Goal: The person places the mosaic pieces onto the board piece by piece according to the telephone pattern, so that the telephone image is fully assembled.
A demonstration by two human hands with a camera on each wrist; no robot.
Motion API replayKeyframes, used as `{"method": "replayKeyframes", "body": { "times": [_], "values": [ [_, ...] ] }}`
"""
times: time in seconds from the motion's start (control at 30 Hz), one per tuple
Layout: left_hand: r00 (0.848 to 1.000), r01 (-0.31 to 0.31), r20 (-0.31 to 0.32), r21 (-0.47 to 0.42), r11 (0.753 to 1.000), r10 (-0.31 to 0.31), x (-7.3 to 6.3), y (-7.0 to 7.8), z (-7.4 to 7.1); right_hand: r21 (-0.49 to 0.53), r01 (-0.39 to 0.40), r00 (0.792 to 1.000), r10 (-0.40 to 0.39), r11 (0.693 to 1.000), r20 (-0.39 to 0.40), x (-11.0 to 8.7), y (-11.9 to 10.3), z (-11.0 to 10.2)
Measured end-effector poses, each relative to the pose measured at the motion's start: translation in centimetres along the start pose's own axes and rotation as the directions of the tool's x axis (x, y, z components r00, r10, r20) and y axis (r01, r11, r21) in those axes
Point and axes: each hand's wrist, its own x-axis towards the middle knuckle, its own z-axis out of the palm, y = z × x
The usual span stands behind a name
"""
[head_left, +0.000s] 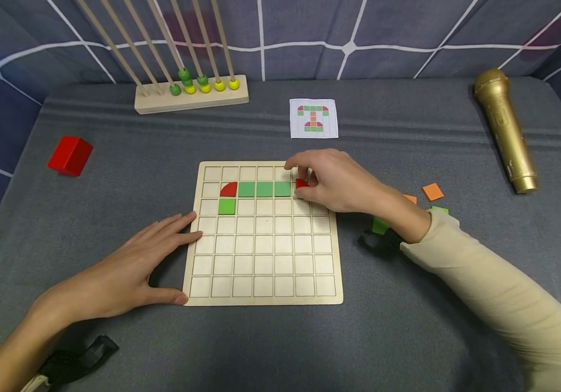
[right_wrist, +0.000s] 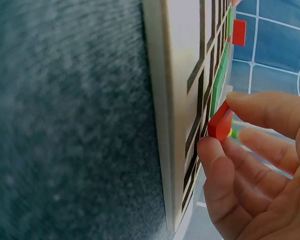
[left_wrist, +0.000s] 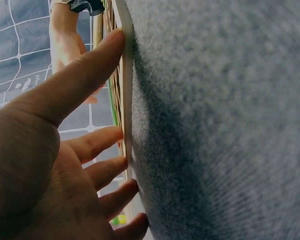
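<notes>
A pale wooden grid board (head_left: 263, 261) lies on the grey cloth. In its second row are a red quarter-circle tile (head_left: 229, 189) and three green square tiles (head_left: 264, 189), with a lighter green tile (head_left: 226, 207) below the red one. My right hand (head_left: 341, 182) pinches another red tile (right_wrist: 220, 122) between thumb and finger, tilted against the board at the right end of that row. My left hand (head_left: 119, 267) is spread along the board's left side, thumb at the lower corner and fingertips (left_wrist: 121, 37) at the edge.
Loose orange (head_left: 432, 191) and green tiles (head_left: 380, 225) lie right of the board, partly under the right forearm. Behind the board are a pattern card (head_left: 313, 133) and a rod stand with beads (head_left: 192, 102). A red block (head_left: 70, 155) sits left, a gold microphone (head_left: 506, 130) right.
</notes>
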Motion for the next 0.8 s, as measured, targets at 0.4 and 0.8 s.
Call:
{"method": "replayKeyframes", "body": {
  "times": [0.4,0.8],
  "values": [
    [1.000,0.000,-0.004,0.001,1.000,0.000,0.00,0.03,0.04,-0.008,-0.039,0.999,0.039,0.999,0.029,0.25,-0.19,0.07],
    [1.000,-0.004,-0.010,0.000,1.000,0.004,0.01,0.04,0.09,0.051,-0.004,0.998,0.001,0.999,0.068,-0.47,0.53,-0.26]
  ]
}}
